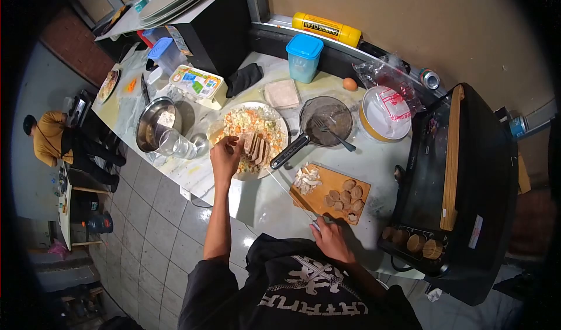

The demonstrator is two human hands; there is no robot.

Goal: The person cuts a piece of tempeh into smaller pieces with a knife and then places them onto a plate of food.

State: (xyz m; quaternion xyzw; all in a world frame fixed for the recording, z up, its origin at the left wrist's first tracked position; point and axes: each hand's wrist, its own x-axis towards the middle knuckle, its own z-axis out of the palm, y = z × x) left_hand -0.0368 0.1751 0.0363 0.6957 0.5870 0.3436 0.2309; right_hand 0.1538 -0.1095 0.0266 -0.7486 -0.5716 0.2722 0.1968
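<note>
My left hand [227, 157] is over the left part of a round plate [280, 119] heaped with chopped vegetables and rice-like food [248, 121]. Its fingers are pinched at the left end of a row of sliced meat [257, 149]; what they grip is too small to make out. My right hand [332, 236] is closed on the handle of a long knife [292, 195], whose blade points toward the plate and crosses the left edge of a wooden cutting board [327, 178]. On the board lie pale shredded pieces [307, 179] and several round brown slices [346, 198].
A pan [325, 119] with a fork, a bowl [385, 113], an egg [349, 84] and a blue-lidded container [304, 57] stand behind. Left are a metal pot [153, 128], a glass [177, 144] and a tub [197, 85]. A black oven [456, 189] is right; another person [55, 137] stands far left.
</note>
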